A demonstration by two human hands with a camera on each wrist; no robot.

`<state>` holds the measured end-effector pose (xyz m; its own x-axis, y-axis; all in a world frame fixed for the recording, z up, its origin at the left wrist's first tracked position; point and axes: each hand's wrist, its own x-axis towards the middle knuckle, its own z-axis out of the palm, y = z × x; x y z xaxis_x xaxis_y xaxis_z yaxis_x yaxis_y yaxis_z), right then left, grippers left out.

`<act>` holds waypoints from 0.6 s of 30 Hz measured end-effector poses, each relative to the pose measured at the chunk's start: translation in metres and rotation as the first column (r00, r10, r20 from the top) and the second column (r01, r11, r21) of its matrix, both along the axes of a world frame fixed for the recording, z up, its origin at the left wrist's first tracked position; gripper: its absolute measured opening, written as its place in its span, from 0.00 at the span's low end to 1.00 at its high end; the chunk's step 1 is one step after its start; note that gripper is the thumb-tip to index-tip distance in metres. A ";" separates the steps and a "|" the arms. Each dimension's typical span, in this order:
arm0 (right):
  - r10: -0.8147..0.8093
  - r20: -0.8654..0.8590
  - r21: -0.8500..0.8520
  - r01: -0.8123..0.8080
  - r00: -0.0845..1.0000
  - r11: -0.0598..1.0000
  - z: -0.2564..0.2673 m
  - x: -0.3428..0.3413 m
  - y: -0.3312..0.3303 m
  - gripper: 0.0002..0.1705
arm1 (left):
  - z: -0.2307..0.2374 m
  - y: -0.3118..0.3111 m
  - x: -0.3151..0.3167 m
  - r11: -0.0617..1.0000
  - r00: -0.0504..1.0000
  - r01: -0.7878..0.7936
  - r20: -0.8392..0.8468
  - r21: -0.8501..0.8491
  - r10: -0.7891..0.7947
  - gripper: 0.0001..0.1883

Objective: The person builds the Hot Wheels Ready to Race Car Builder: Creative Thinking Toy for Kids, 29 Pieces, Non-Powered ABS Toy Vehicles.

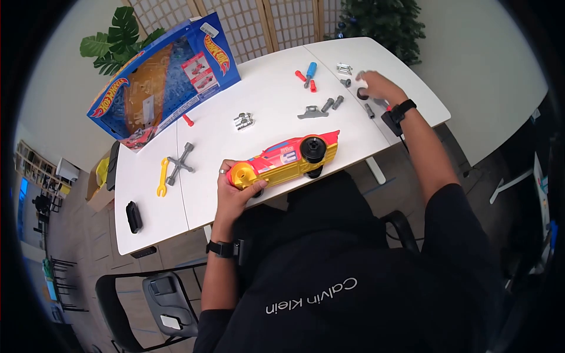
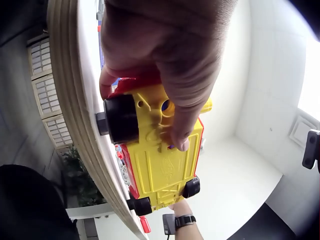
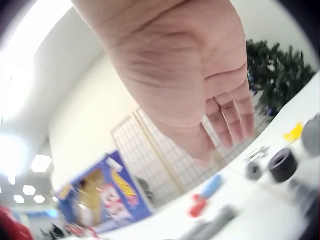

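Left hand grips one end of the red-and-yellow toy car; right hand reaches out near a loose black wheel on the white table, fingers nearly straight, nothing visible in them. Car is held on its side at the near table edge, long axis left to right, finned end pointing right and slightly away. Head view shows the side decal; left wrist view instead shows a grey nut against a mounted wheel.

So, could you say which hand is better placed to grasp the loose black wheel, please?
Probably the right hand: empty and near the black wheel; the left hand grips the car.
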<state>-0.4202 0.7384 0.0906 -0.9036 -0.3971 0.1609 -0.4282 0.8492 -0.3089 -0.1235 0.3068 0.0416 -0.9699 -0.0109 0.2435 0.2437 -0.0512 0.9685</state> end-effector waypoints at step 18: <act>0.429 0.436 -0.898 0.411 0.791 0.156 -0.017 0.032 -0.053 0.23 | -0.006 -0.001 0.006 0.999 1.000 -0.011 -0.026 0.037 0.012 0.31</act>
<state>-0.3880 0.6858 0.0738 -0.9508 -0.3062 -0.0462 0.1502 -0.3257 -0.9335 -0.1180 0.3054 0.0352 -0.9629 -0.0315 0.2682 0.2699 -0.0840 0.9592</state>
